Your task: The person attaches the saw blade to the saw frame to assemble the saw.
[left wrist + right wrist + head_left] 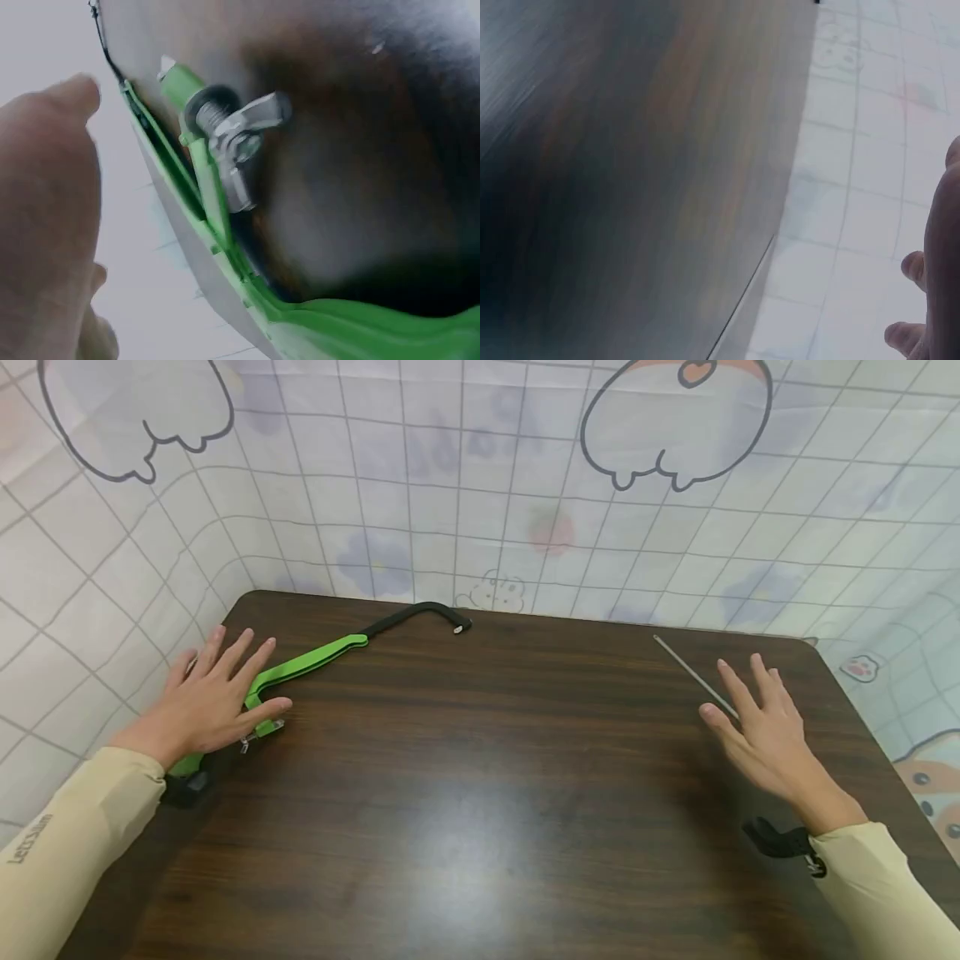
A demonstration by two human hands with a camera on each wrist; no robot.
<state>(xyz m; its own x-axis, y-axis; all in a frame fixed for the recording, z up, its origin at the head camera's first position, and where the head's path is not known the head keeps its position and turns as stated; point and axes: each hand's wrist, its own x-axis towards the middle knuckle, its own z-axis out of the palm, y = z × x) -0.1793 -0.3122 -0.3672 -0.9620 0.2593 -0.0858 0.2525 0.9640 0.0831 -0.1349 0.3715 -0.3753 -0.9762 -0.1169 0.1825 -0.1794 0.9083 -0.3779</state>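
Note:
A green and black hacksaw frame [315, 662] lies on the left of the dark wooden table, its black hooked end toward the back edge. Over its handle end hovers my left hand [206, 702], palm down with fingers spread; it covers part of the frame. In the left wrist view a metal wing nut [244, 142] shows on the frame's near end. On the right lies a thin grey hacksaw blade [690, 670], slanting toward the back. My right hand [772, 743], fingers extended, hovers over the blade's near end and hides it. Neither hand holds anything.
The brown table [465, 760] has rounded back corners. Behind it and along both sides hangs a white grid-patterned cloth [465, 485] with cartoon prints. Black straps [780, 839] sit at the wrists, below the cream sleeves [885, 877].

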